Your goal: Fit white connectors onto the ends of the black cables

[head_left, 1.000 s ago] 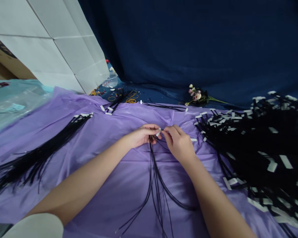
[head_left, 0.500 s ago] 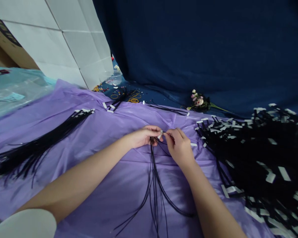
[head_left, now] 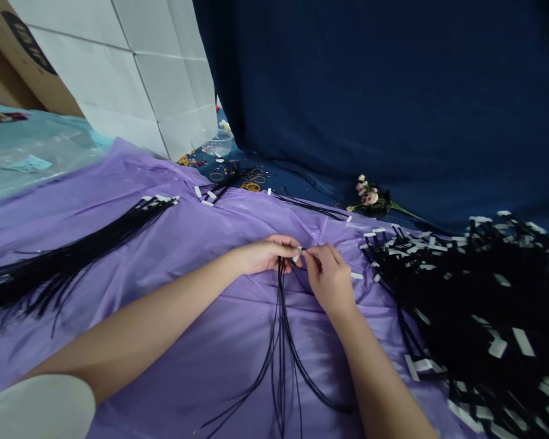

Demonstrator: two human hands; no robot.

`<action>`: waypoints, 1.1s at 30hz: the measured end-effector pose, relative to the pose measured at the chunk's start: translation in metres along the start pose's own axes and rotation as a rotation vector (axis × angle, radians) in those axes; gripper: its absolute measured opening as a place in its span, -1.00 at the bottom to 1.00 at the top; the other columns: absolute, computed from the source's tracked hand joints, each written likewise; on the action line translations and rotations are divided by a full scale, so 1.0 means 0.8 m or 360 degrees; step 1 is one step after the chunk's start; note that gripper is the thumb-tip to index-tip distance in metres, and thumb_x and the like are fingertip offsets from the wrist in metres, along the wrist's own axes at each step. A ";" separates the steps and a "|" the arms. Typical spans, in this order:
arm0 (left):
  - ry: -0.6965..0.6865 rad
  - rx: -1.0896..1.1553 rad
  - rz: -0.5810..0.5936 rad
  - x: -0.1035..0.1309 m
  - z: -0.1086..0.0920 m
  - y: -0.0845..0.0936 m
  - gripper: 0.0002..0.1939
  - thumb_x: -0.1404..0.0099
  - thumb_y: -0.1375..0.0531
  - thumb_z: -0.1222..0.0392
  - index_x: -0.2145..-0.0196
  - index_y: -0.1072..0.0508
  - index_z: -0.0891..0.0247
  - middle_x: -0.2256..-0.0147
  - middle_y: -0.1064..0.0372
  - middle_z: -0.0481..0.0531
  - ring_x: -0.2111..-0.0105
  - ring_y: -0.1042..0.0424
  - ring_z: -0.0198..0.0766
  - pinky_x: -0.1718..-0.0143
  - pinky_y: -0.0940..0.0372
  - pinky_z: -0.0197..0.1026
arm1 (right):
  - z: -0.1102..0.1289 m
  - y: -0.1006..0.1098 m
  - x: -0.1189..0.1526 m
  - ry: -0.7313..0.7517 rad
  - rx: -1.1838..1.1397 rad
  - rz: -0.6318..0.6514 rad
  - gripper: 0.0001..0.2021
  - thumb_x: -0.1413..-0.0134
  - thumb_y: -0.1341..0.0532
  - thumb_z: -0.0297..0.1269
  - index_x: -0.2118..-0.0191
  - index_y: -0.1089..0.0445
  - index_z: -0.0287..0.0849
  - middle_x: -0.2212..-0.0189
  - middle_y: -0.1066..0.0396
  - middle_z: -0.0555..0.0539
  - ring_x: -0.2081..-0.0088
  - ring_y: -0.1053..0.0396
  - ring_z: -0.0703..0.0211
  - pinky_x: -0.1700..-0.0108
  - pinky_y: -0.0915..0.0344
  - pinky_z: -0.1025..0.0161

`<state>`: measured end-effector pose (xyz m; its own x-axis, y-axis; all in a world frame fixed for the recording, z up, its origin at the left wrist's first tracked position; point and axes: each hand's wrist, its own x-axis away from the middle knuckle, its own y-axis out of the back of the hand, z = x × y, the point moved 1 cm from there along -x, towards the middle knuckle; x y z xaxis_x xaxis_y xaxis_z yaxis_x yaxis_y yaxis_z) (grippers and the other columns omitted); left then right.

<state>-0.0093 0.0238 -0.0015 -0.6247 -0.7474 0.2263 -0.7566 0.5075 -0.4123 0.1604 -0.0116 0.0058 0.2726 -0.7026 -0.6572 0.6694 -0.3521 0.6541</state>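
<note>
Near the middle of the purple sheet [head_left: 178,317], my left hand [head_left: 272,253] pinches the top of several thin black cords [head_left: 281,323] together with a small white tag [head_left: 297,253]. The cords hang down from it and spread over the sheet. My right hand [head_left: 328,268] is closed just to the right of the tag, thumb and forefinger pinched on a thin black strand there. The two hands nearly touch.
A large heap of black cords with white tags [head_left: 498,305] lies at the right. A neater black bundle [head_left: 91,250] is at the left. Beyond the sheet are artificial flowers [head_left: 368,194], yellow rubber bands [head_left: 251,186] and a clear plastic bowl [head_left: 218,144].
The view has shifted slightly. Both hands keep their pinch by the white tag, and the hanging cords have swung a little to the left.
</note>
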 end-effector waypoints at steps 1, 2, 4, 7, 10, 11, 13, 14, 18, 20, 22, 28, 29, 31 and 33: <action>0.0004 0.0002 -0.0001 0.000 0.000 0.000 -0.76 -0.09 -0.33 0.17 0.33 -0.41 0.33 0.42 -0.46 0.04 0.54 -0.38 -0.39 0.45 -0.22 -0.28 | 0.000 0.000 0.000 0.0007 0.0002 0.0008 -0.86 -0.24 -0.09 -0.35 0.34 -0.34 -0.17 0.45 -0.37 -0.08 0.39 -0.32 0.18 0.28 -0.26 0.27; 0.0006 0.0006 0.0002 0.000 0.000 0.000 -0.77 -0.09 -0.33 0.18 0.33 -0.41 0.33 0.43 -0.46 0.05 0.54 -0.38 -0.39 0.46 -0.22 -0.28 | 0.000 0.000 0.000 0.0016 0.0003 0.0014 -0.86 -0.24 -0.09 -0.35 0.35 -0.34 -0.17 0.45 -0.37 -0.08 0.40 -0.31 0.19 0.29 -0.26 0.27; 0.0006 0.0011 0.0016 0.000 0.000 0.001 -0.77 -0.08 -0.33 0.19 0.34 -0.41 0.33 0.43 -0.46 0.05 0.54 -0.38 -0.39 0.46 -0.22 -0.29 | -0.001 0.000 0.000 0.0044 0.0006 0.0025 -0.85 -0.24 -0.09 -0.35 0.35 -0.34 -0.16 0.45 -0.37 -0.07 0.41 -0.31 0.20 0.30 -0.25 0.28; 0.0002 -0.0001 0.0031 -0.001 0.000 0.001 -0.79 -0.08 -0.33 0.20 0.36 -0.41 0.35 0.44 -0.46 0.05 0.54 -0.39 -0.40 0.45 -0.22 -0.30 | -0.002 -0.001 0.000 0.0081 0.0030 0.0022 -0.86 -0.24 -0.09 -0.36 0.34 -0.34 -0.16 0.45 -0.37 -0.07 0.40 -0.32 0.19 0.29 -0.26 0.28; 0.0007 -0.0015 0.0010 0.000 0.000 0.000 -0.79 -0.08 -0.33 0.22 0.37 -0.41 0.36 0.44 -0.46 0.05 0.54 -0.38 -0.41 0.45 -0.22 -0.30 | -0.001 -0.001 0.000 0.0112 0.0034 0.0009 -0.86 -0.24 -0.08 -0.36 0.34 -0.34 -0.16 0.46 -0.38 -0.07 0.40 -0.32 0.18 0.29 -0.26 0.27; 0.0008 -0.0016 0.0000 0.000 0.000 -0.001 -0.80 -0.08 -0.32 0.22 0.37 -0.40 0.36 0.44 -0.46 0.05 0.54 -0.39 -0.40 0.45 -0.22 -0.30 | -0.001 -0.001 0.000 0.0115 0.0025 0.0009 -0.86 -0.24 -0.08 -0.37 0.34 -0.34 -0.17 0.46 -0.38 -0.07 0.41 -0.32 0.18 0.29 -0.25 0.27; 0.0002 -0.0013 -0.0019 0.001 0.000 -0.002 -0.81 -0.10 -0.31 0.22 0.38 -0.39 0.35 0.44 -0.46 0.05 0.54 -0.39 -0.40 0.46 -0.22 -0.30 | -0.001 0.000 -0.001 0.0097 -0.0001 0.0023 -0.87 -0.24 -0.08 -0.38 0.33 -0.34 -0.18 0.45 -0.38 -0.07 0.40 -0.32 0.18 0.29 -0.25 0.27; 0.0001 -0.0010 -0.0026 0.000 0.000 -0.003 -0.82 -0.10 -0.30 0.22 0.38 -0.39 0.35 0.44 -0.46 0.05 0.54 -0.39 -0.39 0.46 -0.23 -0.30 | -0.001 0.000 -0.001 0.0078 -0.0009 0.0036 -0.87 -0.24 -0.08 -0.38 0.32 -0.35 -0.19 0.44 -0.38 -0.08 0.39 -0.33 0.19 0.28 -0.26 0.27; 0.0012 0.0033 -0.0073 -0.001 -0.001 -0.004 -0.81 -0.08 -0.30 0.23 0.39 -0.37 0.34 0.45 -0.45 0.03 0.55 -0.40 -0.38 0.46 -0.25 -0.29 | 0.000 0.001 -0.002 0.0002 0.0024 0.0107 -0.87 -0.24 -0.09 -0.35 0.28 -0.37 -0.18 0.40 -0.40 -0.09 0.37 -0.36 0.18 0.28 -0.25 0.28; 0.0028 0.0061 -0.0102 -0.001 -0.002 -0.004 -0.80 -0.07 -0.29 0.21 0.38 -0.36 0.33 0.46 -0.43 0.01 0.56 -0.40 -0.37 0.46 -0.27 -0.29 | 0.001 0.003 -0.002 -0.0023 0.0097 0.0131 -0.87 -0.24 -0.10 -0.33 0.27 -0.38 -0.17 0.39 -0.41 -0.09 0.38 -0.36 0.18 0.31 -0.23 0.28; 0.0048 0.0086 -0.0128 -0.002 -0.003 -0.003 -0.80 -0.09 -0.27 0.20 0.35 -0.36 0.33 0.47 -0.43 0.00 0.56 -0.40 -0.36 0.47 -0.27 -0.28 | 0.003 0.006 -0.003 0.0003 0.0195 0.0106 -0.87 -0.23 -0.11 -0.32 0.24 -0.40 -0.17 0.36 -0.42 -0.11 0.35 -0.36 0.15 0.30 -0.22 0.26; 0.0055 0.0165 -0.0200 -0.005 -0.002 -0.002 -0.83 -0.12 -0.25 0.22 0.33 -0.36 0.31 0.50 -0.40 -0.02 0.56 -0.39 -0.36 0.47 -0.28 -0.28 | 0.017 0.019 -0.005 0.0348 0.0356 -0.0006 -0.86 -0.19 -0.15 -0.38 0.22 -0.45 -0.08 0.27 -0.46 -0.10 0.25 -0.33 0.11 0.14 -0.17 0.15; 0.0047 0.0179 -0.0208 -0.005 -0.001 -0.002 -0.84 -0.12 -0.25 0.22 0.35 -0.36 0.31 0.51 -0.37 -0.05 0.56 -0.37 -0.37 0.48 -0.27 -0.29 | 0.020 0.020 -0.005 0.0445 0.0320 0.0065 -0.84 -0.18 -0.14 -0.41 0.23 -0.45 -0.07 0.28 -0.47 -0.07 0.26 -0.33 0.14 0.12 -0.15 0.14; 0.0023 0.0189 -0.0225 -0.006 -0.001 -0.003 -0.85 -0.12 -0.26 0.22 0.37 -0.37 0.31 0.52 -0.33 -0.08 0.54 -0.35 -0.41 0.49 -0.24 -0.32 | 0.024 0.019 -0.004 0.0615 0.0229 0.0231 -0.81 -0.16 -0.13 -0.47 0.25 -0.46 -0.07 0.30 -0.48 -0.02 0.28 -0.35 0.20 0.07 -0.13 0.14; 0.0010 0.0170 -0.0247 -0.006 -0.001 -0.003 -0.86 -0.13 -0.27 0.23 0.37 -0.38 0.32 0.49 -0.33 -0.08 0.52 -0.35 -0.43 0.48 -0.22 -0.34 | 0.026 0.015 -0.003 0.0692 0.0184 0.0351 -0.80 -0.12 -0.13 -0.50 0.30 -0.47 -0.08 0.32 -0.48 0.00 0.30 -0.36 0.22 0.04 -0.11 0.14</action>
<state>-0.0047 0.0261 -0.0009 -0.5036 -0.8102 0.2999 -0.8192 0.3376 -0.4635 0.1534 -0.0274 0.0228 0.6785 -0.4538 -0.5777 0.4891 -0.3076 0.8162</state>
